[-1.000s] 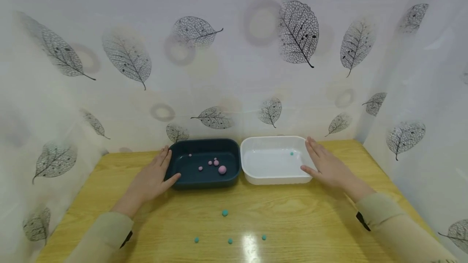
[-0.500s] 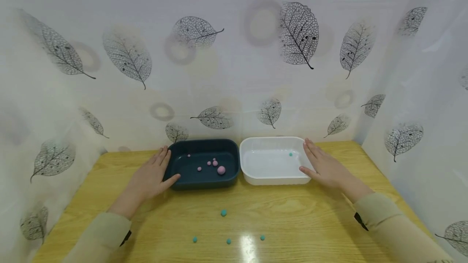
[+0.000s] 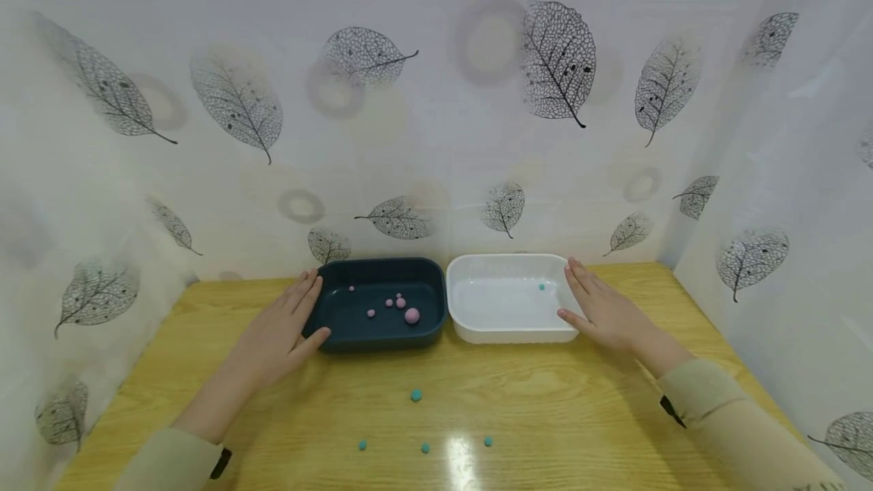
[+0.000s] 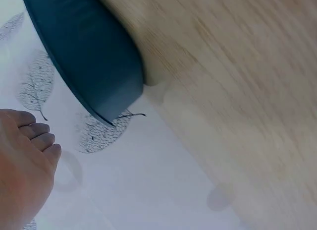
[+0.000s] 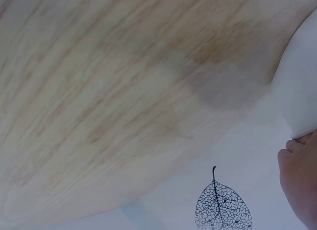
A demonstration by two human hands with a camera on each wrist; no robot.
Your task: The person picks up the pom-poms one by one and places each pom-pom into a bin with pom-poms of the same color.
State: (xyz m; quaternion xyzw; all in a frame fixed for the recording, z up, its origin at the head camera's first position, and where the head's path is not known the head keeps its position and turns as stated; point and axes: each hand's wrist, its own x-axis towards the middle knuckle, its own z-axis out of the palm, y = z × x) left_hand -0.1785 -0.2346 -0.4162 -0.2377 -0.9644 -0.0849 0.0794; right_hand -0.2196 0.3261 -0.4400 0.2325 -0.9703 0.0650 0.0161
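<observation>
Head view: we see a person's left hand (image 3: 276,336) and right hand (image 3: 607,313) flanking two trays, the fingers (image 3: 304,295) of each extended and the thumbs spread.

At the left fingers we find the dark teal tray (image 3: 382,341); the thumb reaches its near corner, though whether the longer fingers touch its end we cannot tell, since the left wrist view shows their tips apart from the tray's wall. At the right fingers stands the white tray (image 3: 514,336), its outer end under the fingertips, and in the right wrist view we see the fingers meet its edge.

Inward from the right fingers, near them, one teal ball (image 3: 542,287) lies in the white tray. Inward from the left fingers, six pink balls (image 3: 401,303) sit in the dark tray, the largest pink ball (image 3: 412,316) farthest from that hand. Between the two hands, we see the trays side by side, their inner ends touching or nearly so.

Closer to the person than either set of fingers, four teal balls (image 3: 416,395) are scattered on the wood-grain table (image 3: 546,400). Behind the hands, pale sleeves (image 3: 750,430) bear black pieces (image 3: 220,464) at the cuffs. Beyond the fingertips, we see a pale backdrop (image 3: 436,150) printed with skeleton leaves.
</observation>
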